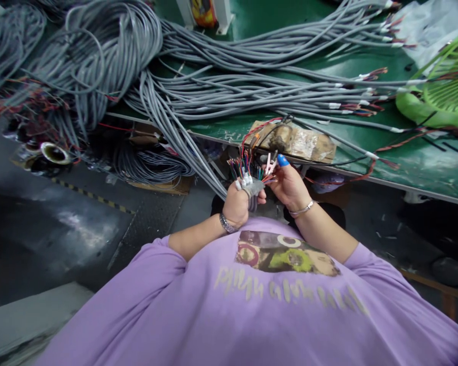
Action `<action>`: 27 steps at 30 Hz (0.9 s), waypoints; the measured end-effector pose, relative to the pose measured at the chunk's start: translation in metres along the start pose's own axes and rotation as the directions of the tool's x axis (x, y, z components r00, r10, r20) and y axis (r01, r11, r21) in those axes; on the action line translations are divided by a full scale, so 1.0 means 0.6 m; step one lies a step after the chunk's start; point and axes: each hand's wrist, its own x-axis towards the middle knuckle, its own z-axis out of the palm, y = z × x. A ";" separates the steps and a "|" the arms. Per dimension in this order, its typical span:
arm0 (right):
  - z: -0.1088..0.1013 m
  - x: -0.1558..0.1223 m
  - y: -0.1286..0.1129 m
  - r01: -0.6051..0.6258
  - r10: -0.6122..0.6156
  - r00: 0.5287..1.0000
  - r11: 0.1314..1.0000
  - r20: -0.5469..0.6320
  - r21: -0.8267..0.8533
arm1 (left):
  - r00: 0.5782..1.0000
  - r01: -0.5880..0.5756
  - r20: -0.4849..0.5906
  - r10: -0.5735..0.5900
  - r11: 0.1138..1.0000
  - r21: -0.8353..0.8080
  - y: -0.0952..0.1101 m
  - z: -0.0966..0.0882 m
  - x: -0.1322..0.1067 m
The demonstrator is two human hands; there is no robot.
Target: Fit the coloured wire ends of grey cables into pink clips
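Note:
My left hand is closed around a bundle of grey cables, just in front of the bench edge. Above the fist, the stripped ends fan out as thin coloured wires, with white wrapping at their bases. My right hand is beside these ends, with a blue cover on one fingertip. Its fingers are curled together at the wire tips; what they pinch is too small to make out. A pinkish-white clip is between the wires and the blue fingertip. I cannot tell whether it is held.
More grey cables lie across the green bench, with large coils at the left. A taped cardboard piece rests at the front edge, beside red and black leads. At right are a green fan and clear plastic.

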 end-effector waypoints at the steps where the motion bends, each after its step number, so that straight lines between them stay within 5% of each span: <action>1: 0.000 0.001 0.001 -0.001 0.001 1.000 1.000 -0.002 0.000 | 1.000 0.004 -0.005 -0.004 1.000 -0.004 0.001 0.002 0.002; 9: 0.009 0.011 0.007 -0.047 0.049 0.992 0.999 0.118 -0.024 | 0.998 0.052 -0.045 -0.052 0.999 0.009 -0.001 0.007 0.009; 16: 0.013 0.017 0.011 -0.066 0.074 0.996 0.984 -0.039 0.168 | 0.997 0.071 -0.044 -0.069 0.997 0.030 -0.008 0.003 0.008; 27: -0.001 0.000 0.004 -0.135 0.132 0.991 0.981 0.030 0.142 | 0.999 0.001 0.047 -0.003 0.999 0.034 -0.008 -0.014 -0.006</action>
